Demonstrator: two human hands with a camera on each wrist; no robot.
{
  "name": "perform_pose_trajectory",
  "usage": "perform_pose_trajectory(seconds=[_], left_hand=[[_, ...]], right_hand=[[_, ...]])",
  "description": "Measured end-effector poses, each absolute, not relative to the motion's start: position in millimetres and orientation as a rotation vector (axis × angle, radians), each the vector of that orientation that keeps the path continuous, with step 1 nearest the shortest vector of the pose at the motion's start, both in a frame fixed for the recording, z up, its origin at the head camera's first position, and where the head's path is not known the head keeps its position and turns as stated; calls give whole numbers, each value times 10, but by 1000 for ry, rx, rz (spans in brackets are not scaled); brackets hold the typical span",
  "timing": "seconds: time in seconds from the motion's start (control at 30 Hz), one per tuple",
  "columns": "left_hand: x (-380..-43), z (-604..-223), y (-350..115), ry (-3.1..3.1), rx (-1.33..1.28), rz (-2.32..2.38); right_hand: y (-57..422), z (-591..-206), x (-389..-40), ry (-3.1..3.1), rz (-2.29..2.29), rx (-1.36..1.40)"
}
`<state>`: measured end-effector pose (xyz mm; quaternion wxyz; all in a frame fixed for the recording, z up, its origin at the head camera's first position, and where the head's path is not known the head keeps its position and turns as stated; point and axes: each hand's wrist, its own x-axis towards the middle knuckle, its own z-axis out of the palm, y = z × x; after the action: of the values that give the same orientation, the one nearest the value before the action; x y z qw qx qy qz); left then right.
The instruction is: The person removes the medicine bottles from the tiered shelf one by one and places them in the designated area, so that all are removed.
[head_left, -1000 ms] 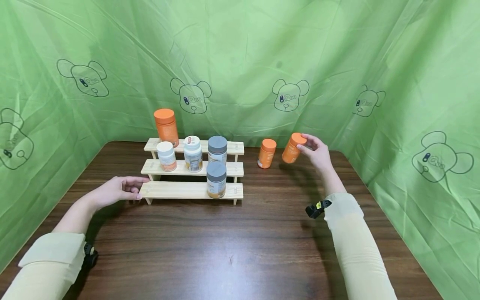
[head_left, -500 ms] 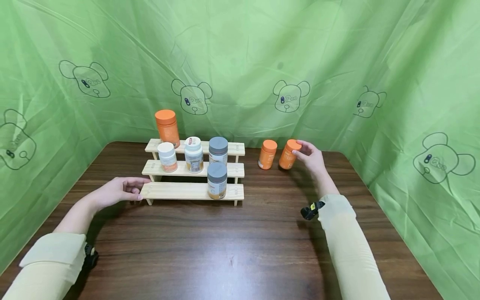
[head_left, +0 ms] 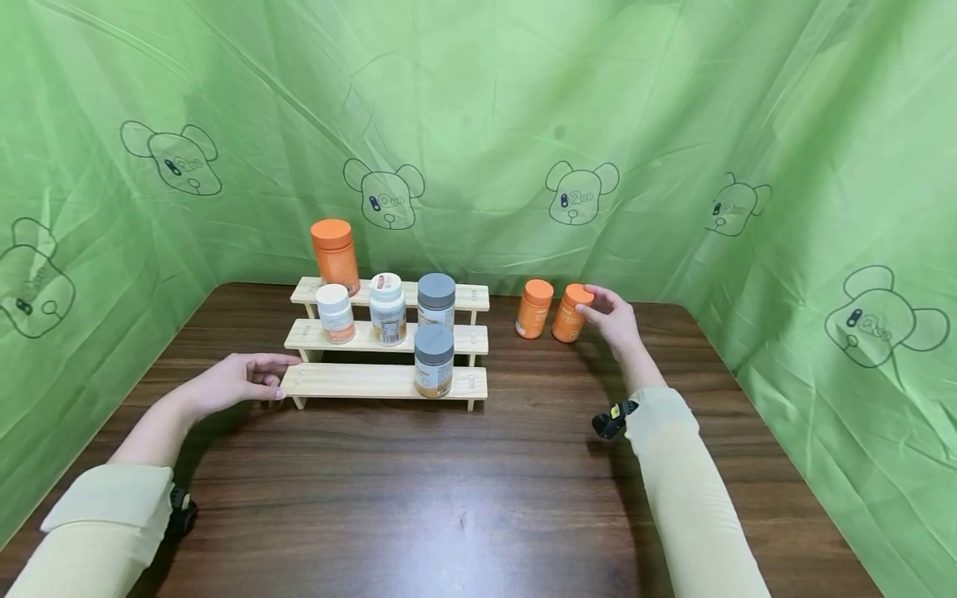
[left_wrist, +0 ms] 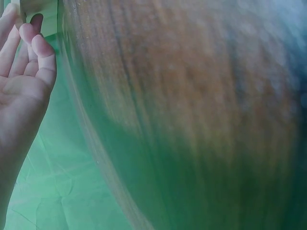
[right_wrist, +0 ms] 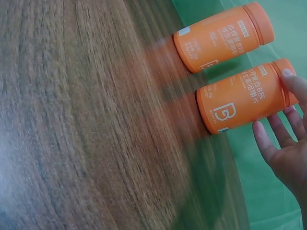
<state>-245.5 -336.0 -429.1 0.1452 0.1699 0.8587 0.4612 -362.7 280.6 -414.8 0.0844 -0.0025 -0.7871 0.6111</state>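
My right hand [head_left: 615, 324] grips an orange bottle [head_left: 570, 317] near its cap, thumb on the near side. In the right wrist view, this bottle [right_wrist: 242, 98] stands close beside a matching second orange bottle [right_wrist: 223, 38], its base on the table. My left hand [head_left: 224, 387] holds the left end of a three-step wooden display rack [head_left: 351, 380], thumb at the lowest step. On the rack are a large orange bottle [head_left: 336, 262], two white-capped bottles, the left one [head_left: 336, 316] and the right one [head_left: 388, 314], and two grey-lidded jars, front [head_left: 434, 365] and back [head_left: 437, 297].
The dark wooden table [head_left: 419, 482] extends in front of the rack and both hands. Green cloth [head_left: 486, 108] printed with bear heads hangs behind and at both sides. The two loose orange bottles stand right of the rack, near the back edge.
My right hand has moved left and down with the orange bottle, which went from tilted to standing beside the other one. My left hand has stayed at the rack.
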Motion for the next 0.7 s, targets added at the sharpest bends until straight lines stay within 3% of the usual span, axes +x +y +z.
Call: perform_pose_trajectory(seconds=[0.7], left_hand=[[-2466, -4317, -3377, 2459, 496, 1343]], right_hand=[[2732, -3991, -3476, -2361, 1826, 41]])
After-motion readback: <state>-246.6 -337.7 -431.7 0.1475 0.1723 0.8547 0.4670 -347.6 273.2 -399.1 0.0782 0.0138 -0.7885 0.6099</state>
